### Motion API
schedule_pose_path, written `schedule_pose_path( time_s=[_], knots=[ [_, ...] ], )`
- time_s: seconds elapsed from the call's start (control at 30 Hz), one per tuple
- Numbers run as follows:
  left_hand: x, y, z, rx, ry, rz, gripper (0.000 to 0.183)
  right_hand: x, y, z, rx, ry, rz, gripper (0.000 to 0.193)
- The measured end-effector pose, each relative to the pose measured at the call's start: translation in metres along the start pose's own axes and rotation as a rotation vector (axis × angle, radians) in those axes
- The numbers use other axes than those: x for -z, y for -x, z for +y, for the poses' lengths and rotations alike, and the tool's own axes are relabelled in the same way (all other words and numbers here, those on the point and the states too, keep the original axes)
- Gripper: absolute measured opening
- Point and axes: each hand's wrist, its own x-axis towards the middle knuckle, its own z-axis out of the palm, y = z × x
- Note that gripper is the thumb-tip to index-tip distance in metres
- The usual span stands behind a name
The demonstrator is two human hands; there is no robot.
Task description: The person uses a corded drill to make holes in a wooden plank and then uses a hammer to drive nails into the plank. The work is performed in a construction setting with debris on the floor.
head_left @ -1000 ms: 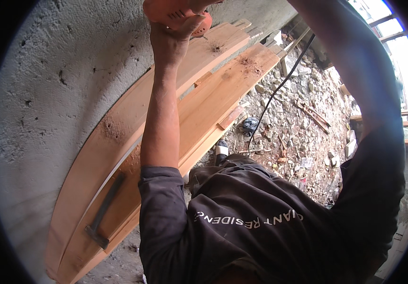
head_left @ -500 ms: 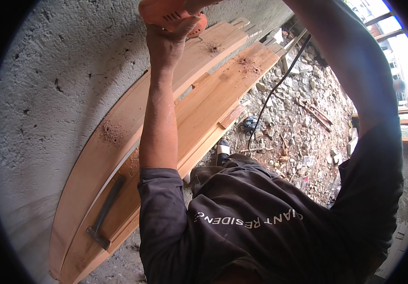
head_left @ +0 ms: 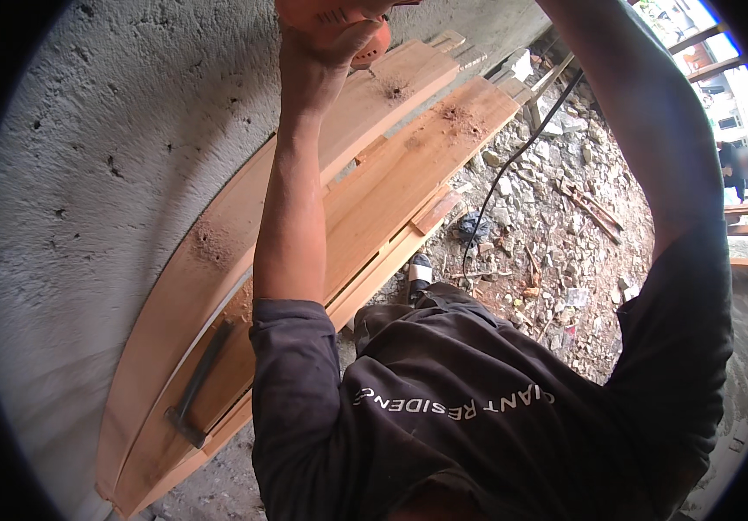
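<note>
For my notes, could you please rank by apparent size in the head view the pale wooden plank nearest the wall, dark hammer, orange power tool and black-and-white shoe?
Largest: pale wooden plank
Next, order unsure: dark hammer, orange power tool (frame cuts it off)
Smallest: shoe

A hammer (head_left: 204,371) is laid on the boards (head_left: 391,182). The wall (head_left: 113,174) is left of them; rubble (head_left: 547,221) is spread right.

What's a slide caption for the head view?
Left hand holding an orange power tool near dust-specked wooden boards, a hammer lying on one, beside a rough gray wall.
</note>
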Motion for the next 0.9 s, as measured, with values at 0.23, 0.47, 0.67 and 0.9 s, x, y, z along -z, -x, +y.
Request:
schedule_pose_path(
  time_s=[0.23,0.47,0.67,0.9],
  knots=[
    [0.003,-0.017,-0.014,0.068,-0.042,-0.076,0.039,-0.002,0.007,0.019,-0.017,-0.088,0.076,0.027],
    [-0.001,-0.018,-0.019,0.075,-0.066,-0.065,0.044,-0.010,0.006,0.030,-0.044,-0.051,0.125,0.024],
    [-0.001,-0.017,-0.023,0.028,-0.264,0.045,0.054,-0.010,0.009,0.036,-0.056,-0.090,0.129,0.024],
    [0.000,-0.024,-0.019,0.014,-0.364,-0.005,0.053,-0.009,0.009,0.033,-0.086,-0.023,0.147,0.028]
  ],
)
